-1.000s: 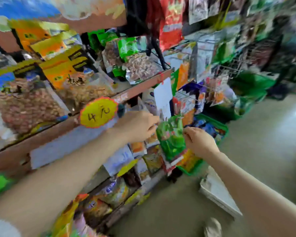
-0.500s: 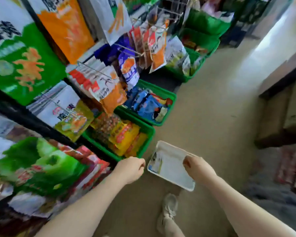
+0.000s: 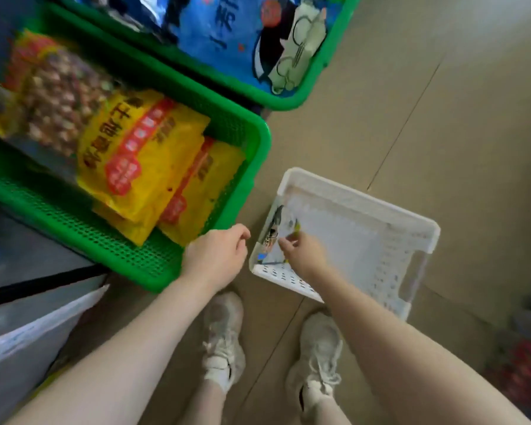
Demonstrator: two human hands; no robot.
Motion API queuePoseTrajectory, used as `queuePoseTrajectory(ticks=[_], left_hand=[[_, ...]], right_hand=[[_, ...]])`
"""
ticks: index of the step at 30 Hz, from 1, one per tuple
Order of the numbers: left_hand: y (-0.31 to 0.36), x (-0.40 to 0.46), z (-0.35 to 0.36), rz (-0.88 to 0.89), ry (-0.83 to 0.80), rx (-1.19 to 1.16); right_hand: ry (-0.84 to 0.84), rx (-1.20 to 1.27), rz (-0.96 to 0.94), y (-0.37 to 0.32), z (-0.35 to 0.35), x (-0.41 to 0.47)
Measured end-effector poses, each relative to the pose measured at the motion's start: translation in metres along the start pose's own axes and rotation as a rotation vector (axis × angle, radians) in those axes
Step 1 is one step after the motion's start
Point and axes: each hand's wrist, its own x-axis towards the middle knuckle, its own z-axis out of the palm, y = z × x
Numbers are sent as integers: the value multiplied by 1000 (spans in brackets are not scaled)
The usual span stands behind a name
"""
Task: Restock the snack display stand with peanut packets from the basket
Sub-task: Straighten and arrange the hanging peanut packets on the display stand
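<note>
The right hand [image 3: 301,253] reaches down into the white basket [image 3: 411,237], its fingertips [image 3: 284,246] curled onto the edge of a packet [image 3: 275,233] that leans against the basket's left wall; whether the fingers have actually pinched it or only touch it cannot be told through the blur. The packet is pale with a dark cartoon print and a blue corner, and it is the only one visible in the basket. The left hand [image 3: 216,257] hovers just beside the basket's left rim, over the near corner of a green crate [image 3: 258,142], fingers loosely curled with nothing in them. The white basket sits on the tan floor [image 3: 411,118], tilted in view, with a cut-out handle on its right side. The green crate holds yellow snack bags [image 3: 147,167] and a clear bag of nuts [image 3: 59,99]. A second green crate [image 3: 319,75] behind it holds blue bags [image 3: 227,29]. Two white sneakers [image 3: 223,338] stand on the floor below the arms.
</note>
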Motion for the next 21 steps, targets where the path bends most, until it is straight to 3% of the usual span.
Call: queuePoseTrajectory(ticks=[4, 10, 15, 19, 21], left_hand=[[2, 7, 8, 140, 155, -88], [-6, 10, 3, 303, 112, -147], [4, 2, -35, 281, 65, -105], [22, -26, -92, 246, 5, -43], [34, -52, -129, 247, 0, -42]], right_hand=[[57, 107, 34, 5, 47, 68], [155, 101, 10, 16, 60, 82], [133, 40, -4, 24, -1, 22], [22, -203, -134, -10, -83, -60], [42, -461, -253, -35, -125, -113]])
